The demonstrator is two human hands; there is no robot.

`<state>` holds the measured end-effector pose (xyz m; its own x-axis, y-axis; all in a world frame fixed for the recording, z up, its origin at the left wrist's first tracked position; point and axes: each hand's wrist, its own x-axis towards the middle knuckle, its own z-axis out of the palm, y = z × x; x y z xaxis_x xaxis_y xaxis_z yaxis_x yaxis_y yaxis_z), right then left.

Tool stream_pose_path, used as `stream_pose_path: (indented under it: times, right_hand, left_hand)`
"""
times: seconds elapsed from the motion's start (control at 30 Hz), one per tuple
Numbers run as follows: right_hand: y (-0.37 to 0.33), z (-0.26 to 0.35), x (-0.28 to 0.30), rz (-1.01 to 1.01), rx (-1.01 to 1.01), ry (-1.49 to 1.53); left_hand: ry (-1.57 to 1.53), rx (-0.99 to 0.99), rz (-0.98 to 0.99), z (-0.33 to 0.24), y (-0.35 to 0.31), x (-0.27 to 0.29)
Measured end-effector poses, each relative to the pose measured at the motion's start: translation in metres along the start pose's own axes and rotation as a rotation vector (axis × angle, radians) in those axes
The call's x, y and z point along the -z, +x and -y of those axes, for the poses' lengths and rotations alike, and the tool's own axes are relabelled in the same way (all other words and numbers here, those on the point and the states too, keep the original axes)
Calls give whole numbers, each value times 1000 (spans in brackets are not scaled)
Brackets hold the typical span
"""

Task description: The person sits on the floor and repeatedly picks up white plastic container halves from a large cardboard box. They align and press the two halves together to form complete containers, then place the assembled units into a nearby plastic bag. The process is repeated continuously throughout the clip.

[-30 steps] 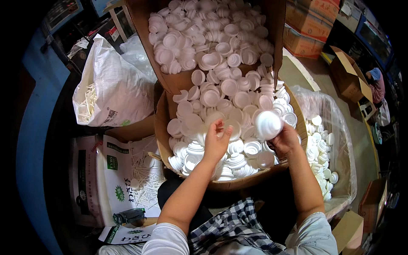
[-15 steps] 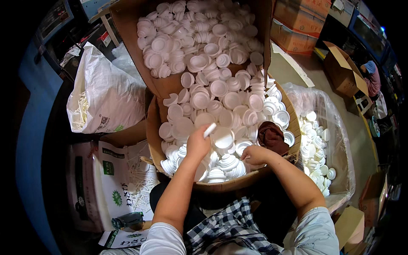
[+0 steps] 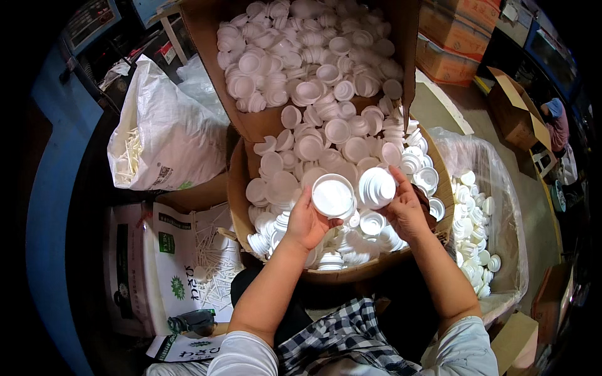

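- A ringed white plastic cap (image 3: pixel 377 188) sits in the grip of my right hand (image 3: pixel 406 212), fingertips at its rim, its stepped side toward me and tilted left.
- Just left of it, a hollow white plastic cap (image 3: pixel 333 195) is held in my left hand (image 3: pixel 307 225), thumb at the left edge and fingers beneath, its hollow facing up.
- The two caps hang side by side above the near cardboard box (image 3: pixel 351 274), each closest to the hand that grips it; both being round, neither shows a long axis, and I cannot tell whether their rims touch.
- Nothing stands between the caps; my own fingers cover part of each rim.
- Loose white caps (image 3: pixel 308 148) fill the box below and beyond my hands, running up to a far cardboard box (image 3: pixel 204 56) tipped toward me.
- A dark brown cloth (image 3: pixel 431 216) lies to the right, partly hidden by my right hand.
- At right, outside the box, a clear plastic bag (image 3: pixel 511 250) holds more caps.
- At left, a white woven sack (image 3: pixel 182 144) stands beyond a heap of thin white sticks (image 3: pixel 216 257).
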<state>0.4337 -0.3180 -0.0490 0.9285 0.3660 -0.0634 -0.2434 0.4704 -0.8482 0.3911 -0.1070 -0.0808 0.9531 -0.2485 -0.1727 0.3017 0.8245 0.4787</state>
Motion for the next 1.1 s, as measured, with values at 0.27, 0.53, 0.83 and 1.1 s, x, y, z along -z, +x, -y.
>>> stream_pose_path:
  times: [0.27,0.53,0.83,1.1]
  right_hand:
    - [-2,-12,-6,236,-102,-254]
    - [-13,-14,-19,217,176,-584]
    - [-16,-7,-26,276,659,-1047]
    - [-15,-10,-25,308,650,-1058]
  left_hand:
    - [-38,72,31,4,-7,-14]
    - [-84,122,73,5,-6,-11]
    - [-18,105,152,4,-8,-3]
    - [217,103,29,8,-9,-10]
